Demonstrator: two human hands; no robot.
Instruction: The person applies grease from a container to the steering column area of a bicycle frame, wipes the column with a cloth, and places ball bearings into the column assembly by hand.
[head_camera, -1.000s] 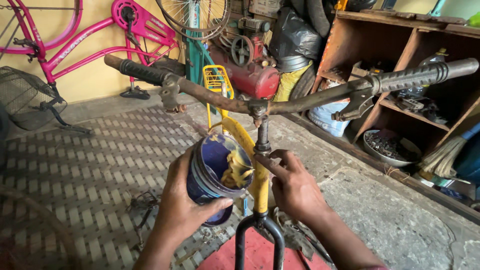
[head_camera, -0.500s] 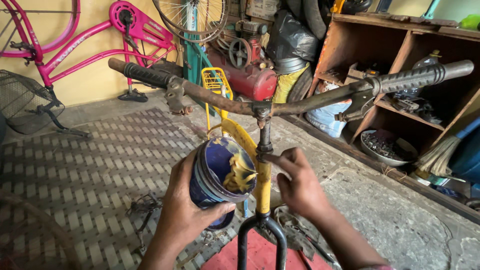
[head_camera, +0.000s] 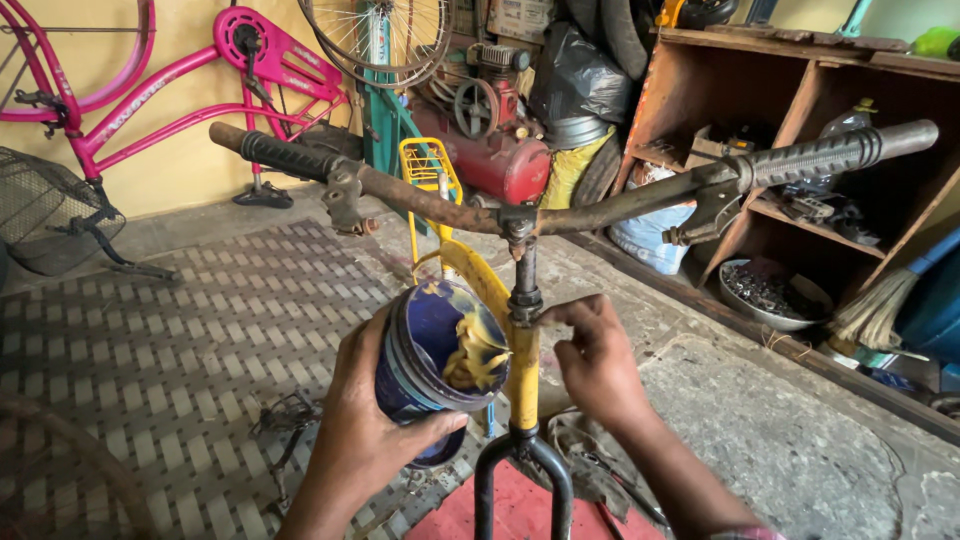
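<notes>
Near the middle of the scene, the left hand (head_camera: 365, 440) is wrapped around a round dark-blue plastic tub (head_camera: 432, 368), fingers closed on its wall, tilting the open mouth toward the right so the lump of yellowish grease (head_camera: 474, 355) inside faces the bicycle. The tub sits just left of the yellow steering tube (head_camera: 521, 372), apparently held there so the grease is within easy reach. The right hand (head_camera: 598, 362) is at the dark headset fitting (head_camera: 524, 300) on that tube, fingertips pinched against it; whether they hold anything small cannot be told.

Above, rusty handlebars with black ribbed grips (head_camera: 420, 200) span left to right, leaving open room beneath for both hands. Left lies bare patterned paving (head_camera: 170, 330); right, rough concrete (head_camera: 790, 440) runs to a wooden shelf unit (head_camera: 800, 130). Far off stand a pink bicycle frame (head_camera: 180, 85) and a red air compressor (head_camera: 490, 150).
</notes>
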